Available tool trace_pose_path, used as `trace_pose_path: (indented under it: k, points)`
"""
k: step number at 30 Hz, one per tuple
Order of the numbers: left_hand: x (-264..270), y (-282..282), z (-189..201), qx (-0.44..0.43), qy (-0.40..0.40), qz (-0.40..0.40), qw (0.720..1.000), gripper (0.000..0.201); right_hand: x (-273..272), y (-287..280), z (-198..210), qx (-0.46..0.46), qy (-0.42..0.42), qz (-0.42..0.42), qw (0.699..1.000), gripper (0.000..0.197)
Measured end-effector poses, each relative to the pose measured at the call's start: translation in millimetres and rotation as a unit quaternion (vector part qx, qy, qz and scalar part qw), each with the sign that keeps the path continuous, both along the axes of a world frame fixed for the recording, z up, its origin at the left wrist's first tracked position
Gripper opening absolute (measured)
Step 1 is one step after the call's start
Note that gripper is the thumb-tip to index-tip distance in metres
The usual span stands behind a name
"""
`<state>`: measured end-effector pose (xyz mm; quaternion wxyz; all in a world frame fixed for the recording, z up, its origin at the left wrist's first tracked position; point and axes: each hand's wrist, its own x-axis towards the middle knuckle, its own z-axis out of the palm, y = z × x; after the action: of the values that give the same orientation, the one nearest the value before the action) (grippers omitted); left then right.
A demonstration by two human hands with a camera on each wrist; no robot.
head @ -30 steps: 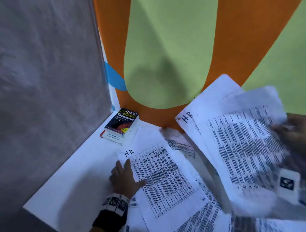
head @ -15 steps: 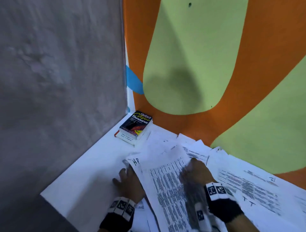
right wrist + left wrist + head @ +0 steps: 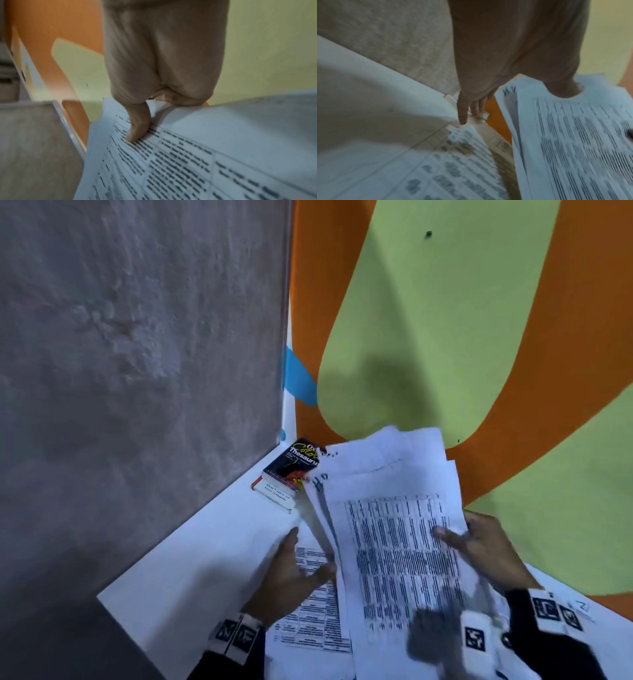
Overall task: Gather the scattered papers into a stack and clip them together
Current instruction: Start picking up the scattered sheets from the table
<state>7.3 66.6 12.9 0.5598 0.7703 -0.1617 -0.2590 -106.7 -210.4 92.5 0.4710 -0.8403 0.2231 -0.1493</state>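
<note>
A stack of printed papers (image 3: 394, 542) is lifted off the white table (image 3: 191, 570) and tilted, its sheets fanned unevenly at the top. My right hand (image 3: 479, 542) grips the stack's right edge, thumb (image 3: 139, 128) on the top sheet (image 3: 171, 162) and the fingers hidden underneath. My left hand (image 3: 291, 573) is at the stack's left edge. Its fingers (image 3: 464, 112) point straight down to a loose sheet (image 3: 453, 162) on the table, and its thumb lies against the stack (image 3: 573, 135). More loose printed sheets (image 3: 315, 611) lie flat under and beside the stack. No clip is in view.
Two small books, an Oxford thesaurus (image 3: 291, 470) on top, lie in the table's far left corner, partly hidden by the stack. A grey wall (image 3: 137, 371) bounds the left side and an orange and green wall (image 3: 445, 337) the back. Another sheet (image 3: 579, 607) lies at the right.
Half a second ago both hands pressed on papers lying flat. Now the right hand has raised the gathered stack off the table and tilted it, and the left hand is at its left edge.
</note>
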Motion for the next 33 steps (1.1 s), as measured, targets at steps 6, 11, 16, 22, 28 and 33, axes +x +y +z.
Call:
trace_pose_path:
  k: [6,11,16,22,28,33]
  points:
    - [-5.8,-48.6,57.1,-0.215,-0.014,-0.003,0.977,0.099,-21.0,17.8,44.3,0.065,-0.15,-0.034,0.986,0.012]
    - [-10.5,-77.2,107.2,-0.286,-0.158,0.074,0.942,0.05,-41.5,26.6,76.2,0.031,-0.282,-0.11,0.953,0.012]
    - [-17.1,-93.8,138.8,-0.306,-0.208,0.002,0.929,0.056,-60.4,26.5,83.9,0.025,-0.304,-0.118,0.945,0.051]
    - [-30.6,-113.0,117.4,-0.239,-0.198,-0.022,0.95,0.058,-70.0,27.6,46.1,0.0,-0.242,-0.151,0.959,0.049]
    - [-34.4,-115.1,131.8,-0.3,-0.162,-0.012,0.94,0.046,-77.7,40.3,64.0,-0.028,-0.333,-0.175,0.926,0.036]
    - [-19.8,-117.4,103.3,-0.221,-0.104,-0.072,0.967,0.046,-76.6,31.4,30.6,0.009,-0.25,-0.191,0.949,0.05]
